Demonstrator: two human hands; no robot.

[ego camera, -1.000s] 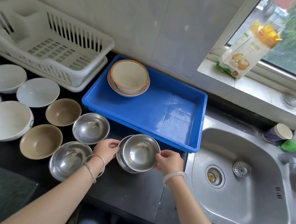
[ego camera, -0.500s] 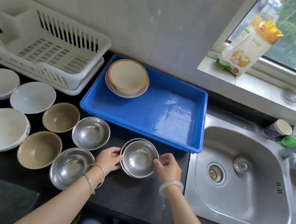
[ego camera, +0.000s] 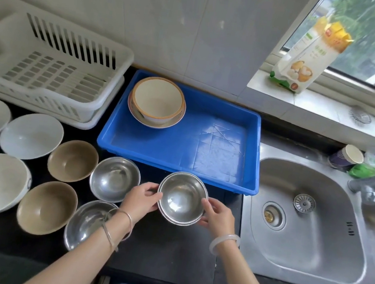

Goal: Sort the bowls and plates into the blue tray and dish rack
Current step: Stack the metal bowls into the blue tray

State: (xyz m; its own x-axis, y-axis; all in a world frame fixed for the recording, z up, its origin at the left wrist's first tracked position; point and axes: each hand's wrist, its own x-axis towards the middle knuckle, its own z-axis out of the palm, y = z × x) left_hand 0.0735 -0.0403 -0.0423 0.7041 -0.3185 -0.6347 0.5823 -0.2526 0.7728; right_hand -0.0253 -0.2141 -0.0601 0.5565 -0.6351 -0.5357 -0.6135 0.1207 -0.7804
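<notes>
Curled fingers (ego camera: 152, 189) pinching the rim of a nested steel stack (ego camera: 181, 197), left hand (ego camera: 141, 199) on one side, right hand (ego camera: 217, 216) on the other. Far left: white rack (ego camera: 46, 65) against the wall. In front of it on the table (ego camera: 164, 248): several white bowls (ego camera: 31, 135), two brown bowls (ego camera: 71, 160), two loose steel bowls (ego camera: 114, 178). Then the stack, just before the near wall of the blue tray (ego camera: 205, 144); lifted or resting, hard to tell. Inside the tray, far-left corner: cream bowl (ego camera: 157, 99) on a plate (ego camera: 152, 124). Sink (ego camera: 304, 221) at right. Likely step: carrying the stack into the tray. Next: lift over the wall, keep level, set down on bare floor beside the plate.
</notes>
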